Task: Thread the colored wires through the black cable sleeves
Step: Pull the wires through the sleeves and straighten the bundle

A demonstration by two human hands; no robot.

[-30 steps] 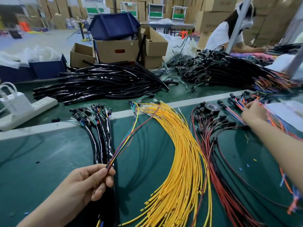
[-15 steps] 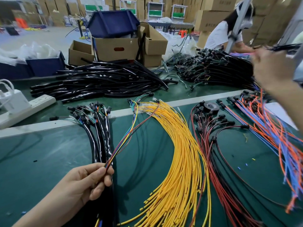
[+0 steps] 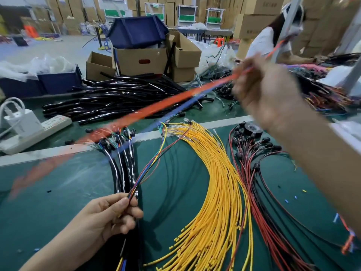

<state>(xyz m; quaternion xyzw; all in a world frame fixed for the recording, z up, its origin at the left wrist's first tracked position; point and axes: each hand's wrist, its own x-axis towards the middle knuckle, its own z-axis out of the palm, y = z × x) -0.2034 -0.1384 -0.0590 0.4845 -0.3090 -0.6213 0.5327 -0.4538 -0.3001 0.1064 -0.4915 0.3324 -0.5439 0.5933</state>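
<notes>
Head view: wide-angle look down on a green-matted bench (image 3: 58,192).
Lower left: left grip (image 3: 109,216), thumb and fingers closed on a thin bundle of mixed-colour wires (image 3: 148,169). It pinches them near one end, so the free length fans up toward the bench's pale dividing strip, probably to keep the ends together for feeding.
Upper right: right grip (image 3: 267,94), raised high and blurred, closed round long orange and blue wires (image 3: 156,110) that show as a smeared streak crossing leftward. This is judged a fresh pair for the bundle.
Behind the strip: heap of glossy black cable sleeves (image 3: 121,102), well apart from both grips. Whether the pinched wires enter a sleeve below the hand cannot be told.
Centre: black sleeved harnesses (image 3: 125,169), just beside the left grip, likely finished pieces.
Right of centre: fanned sheaf of yellow wires (image 3: 220,192) and red-and-black leads with black plugs (image 3: 254,182), seemingly sorted by colour for picking.
</notes>
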